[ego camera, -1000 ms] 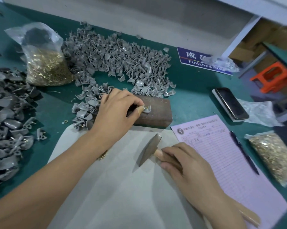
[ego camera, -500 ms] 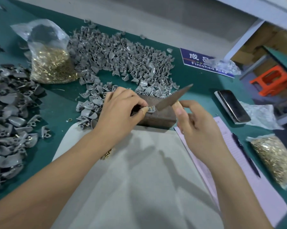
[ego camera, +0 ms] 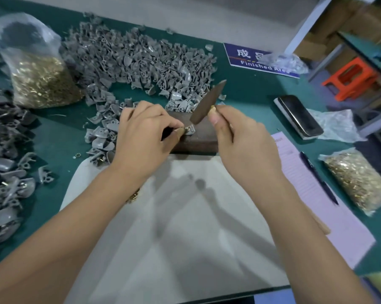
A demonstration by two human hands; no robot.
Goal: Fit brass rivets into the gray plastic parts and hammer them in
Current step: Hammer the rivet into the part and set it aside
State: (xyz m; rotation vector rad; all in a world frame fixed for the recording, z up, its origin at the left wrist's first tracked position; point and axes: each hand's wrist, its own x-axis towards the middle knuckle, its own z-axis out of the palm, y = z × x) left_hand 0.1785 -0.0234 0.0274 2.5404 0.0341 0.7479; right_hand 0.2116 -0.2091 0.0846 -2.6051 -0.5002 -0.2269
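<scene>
The gray plastic part (ego camera: 190,129) lies on the dark block (ego camera: 198,137), pinched at its left edge by the left hand (ego camera: 144,130). The right hand (ego camera: 240,137) grips the hammer (ego camera: 207,103) close under the head. The head's long axis slopes down-left, its lower end just above and right of the part. The rivet appears seated, though blur prevents confirmation.

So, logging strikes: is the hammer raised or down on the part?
Raised: the hammer head tilts above the gray part on the block, not touching.
</scene>
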